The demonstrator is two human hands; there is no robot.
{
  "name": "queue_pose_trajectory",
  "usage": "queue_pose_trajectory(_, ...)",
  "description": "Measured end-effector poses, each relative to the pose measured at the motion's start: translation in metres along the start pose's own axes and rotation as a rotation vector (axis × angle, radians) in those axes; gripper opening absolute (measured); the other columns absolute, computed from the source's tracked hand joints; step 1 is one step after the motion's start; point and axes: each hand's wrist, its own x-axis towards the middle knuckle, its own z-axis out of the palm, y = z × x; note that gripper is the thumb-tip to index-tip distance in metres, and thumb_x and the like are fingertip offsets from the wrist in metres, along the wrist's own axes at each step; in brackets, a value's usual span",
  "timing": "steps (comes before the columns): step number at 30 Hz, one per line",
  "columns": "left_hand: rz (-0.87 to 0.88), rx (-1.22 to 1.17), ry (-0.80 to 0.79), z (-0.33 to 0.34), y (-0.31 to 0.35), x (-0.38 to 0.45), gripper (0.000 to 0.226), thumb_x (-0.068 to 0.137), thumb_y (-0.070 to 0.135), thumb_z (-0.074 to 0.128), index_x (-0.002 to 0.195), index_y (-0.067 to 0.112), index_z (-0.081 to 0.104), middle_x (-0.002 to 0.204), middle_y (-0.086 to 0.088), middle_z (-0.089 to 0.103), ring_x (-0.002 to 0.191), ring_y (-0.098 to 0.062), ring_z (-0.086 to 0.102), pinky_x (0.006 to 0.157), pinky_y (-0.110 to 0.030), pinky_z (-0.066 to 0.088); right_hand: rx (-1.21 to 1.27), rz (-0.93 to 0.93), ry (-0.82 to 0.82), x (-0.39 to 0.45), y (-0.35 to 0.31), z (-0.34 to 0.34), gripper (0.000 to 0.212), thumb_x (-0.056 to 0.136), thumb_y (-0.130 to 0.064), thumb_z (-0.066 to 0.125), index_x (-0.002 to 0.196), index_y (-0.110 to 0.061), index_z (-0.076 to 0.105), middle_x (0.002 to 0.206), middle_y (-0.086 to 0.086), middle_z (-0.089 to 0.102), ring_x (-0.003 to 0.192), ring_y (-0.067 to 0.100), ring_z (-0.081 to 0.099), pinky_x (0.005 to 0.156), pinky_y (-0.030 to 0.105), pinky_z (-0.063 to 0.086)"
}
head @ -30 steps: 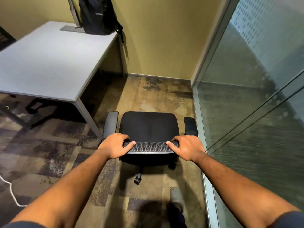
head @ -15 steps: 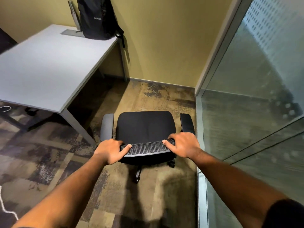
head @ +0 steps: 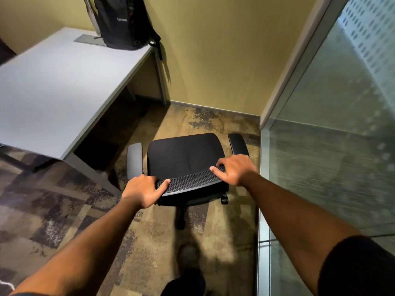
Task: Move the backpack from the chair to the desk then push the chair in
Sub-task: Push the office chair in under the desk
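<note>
The black backpack (head: 123, 22) stands upright at the far right corner of the grey desk (head: 55, 86), leaning on the yellow wall. A black office chair (head: 186, 154) with two armrests stands on the carpet to the right of the desk, its seat facing the wall. My left hand (head: 142, 190) grips the left end of the mesh backrest's top edge. On the right end of that edge my right hand (head: 234, 168) is clamped. The chair is turned slightly, right side farther from me.
A frosted glass partition (head: 333, 146) runs close along the chair's right side. The yellow wall (head: 213, 60) closes the space ahead. A desk leg (head: 94, 174) stands left of the chair. My shoe (head: 188, 255) is on the patterned carpet below.
With both hands still on the backrest, the chair has rolled forward and rotated slightly counterclockwise. My view has advanced toward the wall, and the desk and backpack look nearer.
</note>
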Motion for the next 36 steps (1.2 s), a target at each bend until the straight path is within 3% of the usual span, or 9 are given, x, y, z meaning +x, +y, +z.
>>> queue_pose_trajectory(2, -0.009, -0.012, 0.002, -0.003, 0.001, 0.021, 0.073, 0.092, 0.078, 0.016, 0.063, 0.022, 0.053, 0.054, 0.004, 0.050, 0.052, -0.018, 0.048, 0.047, -0.033, 0.029, 0.005, -0.003, -0.055, 0.025, 0.012, -0.002, 0.069, 0.094, -0.080, 0.024, 0.114, -0.035, 0.072, 0.097, 0.002, 0.077, 0.091, 0.029, 0.070, 0.072, 0.037, 0.052)
queue_pose_trajectory(6, -0.061, -0.036, -0.009, -0.005, -0.002, 0.062, 0.077, 0.091, 0.079, 0.017, 0.062, 0.019, 0.056, 0.055, 0.003, 0.055, 0.052, -0.016, 0.051, 0.047, -0.032, 0.036, 0.010, -0.002, -0.089, 0.075, 0.035, -0.006, 0.064, 0.095, -0.078, 0.029, 0.110, -0.034, 0.072, 0.100, -0.002, 0.077, 0.094, 0.026, 0.069, 0.079, 0.036, 0.053)
queue_pose_trajectory(15, -0.175, -0.056, -0.016, -0.012, -0.007, 0.151, 0.078, 0.088, 0.081, 0.012, 0.066, 0.020, 0.056, 0.062, 0.003, 0.051, 0.075, -0.032, 0.066, 0.057, -0.036, 0.038, 0.039, -0.056, 0.028, 0.186, 0.083, -0.008, 0.063, 0.086, -0.077, 0.031, 0.093, -0.031, 0.073, 0.082, -0.006, 0.072, 0.083, 0.020, 0.068, 0.064, 0.032, 0.032)
queue_pose_trajectory(19, -0.225, -0.071, -0.012, -0.013, -0.010, 0.187, 0.079, 0.088, 0.082, 0.013, 0.066, 0.021, 0.057, 0.067, -0.002, 0.061, 0.069, -0.031, 0.059, 0.056, -0.036, 0.037, 0.034, -0.094, 0.014, 0.236, 0.102, -0.012, 0.062, 0.086, -0.079, 0.033, 0.094, -0.032, 0.073, 0.086, -0.005, 0.075, 0.084, 0.023, 0.069, 0.065, 0.033, 0.035)
queue_pose_trajectory(21, -0.260, -0.074, -0.023, -0.015, -0.011, 0.207, 0.081, 0.087, 0.083, 0.012, 0.065, 0.021, 0.058, 0.061, 0.003, 0.052, 0.063, -0.027, 0.050, 0.053, -0.035, 0.035, 0.031, -0.128, 0.024, 0.264, 0.113, -0.013, 0.061, 0.088, -0.078, 0.034, 0.095, -0.032, 0.074, 0.088, -0.003, 0.076, 0.084, 0.025, 0.069, 0.064, 0.033, 0.036)
queue_pose_trajectory(23, -0.296, -0.068, -0.020, -0.017, -0.011, 0.226, 0.081, 0.087, 0.083, 0.012, 0.065, 0.020, 0.058, 0.057, 0.005, 0.046, 0.065, -0.030, 0.054, 0.053, -0.035, 0.034, 0.016, -0.177, 0.025, 0.293, 0.123, -0.015, 0.060, 0.090, -0.077, 0.035, 0.096, -0.032, 0.073, 0.090, -0.002, 0.076, 0.084, 0.026, 0.068, 0.064, 0.033, 0.037)
queue_pose_trajectory(28, -0.359, -0.063, -0.010, -0.020, -0.011, 0.271, 0.082, 0.088, 0.081, 0.012, 0.073, 0.021, 0.065, 0.079, -0.008, 0.071, 0.083, -0.035, 0.068, 0.059, -0.036, 0.038, 0.006, -0.316, 0.030, 0.360, 0.147, -0.023, 0.059, 0.092, -0.075, 0.032, 0.097, -0.032, 0.073, 0.086, -0.002, 0.072, 0.085, 0.027, 0.068, 0.062, 0.033, 0.032)
queue_pose_trajectory(31, -0.404, -0.068, -0.031, -0.025, -0.009, 0.294, 0.078, 0.092, 0.078, 0.015, 0.077, 0.020, 0.065, 0.084, -0.010, 0.073, 0.087, -0.036, 0.068, 0.061, -0.037, 0.040, 0.006, -0.382, 0.047, 0.397, 0.156, -0.027, 0.059, 0.093, -0.074, 0.032, 0.095, -0.032, 0.073, 0.074, -0.007, 0.061, 0.080, 0.024, 0.067, 0.057, 0.032, 0.029)
queue_pose_trajectory(36, -0.502, -0.068, -0.054, -0.032, -0.012, 0.332, 0.075, 0.094, 0.076, 0.017, 0.090, 0.024, 0.072, 0.088, -0.008, 0.075, 0.092, -0.035, 0.069, 0.068, -0.038, 0.049, 0.003, -0.486, 0.027, 0.466, 0.167, -0.030, 0.061, 0.092, -0.075, 0.031, 0.099, -0.032, 0.074, 0.088, -0.003, 0.073, 0.085, 0.025, 0.067, 0.064, 0.035, 0.038)
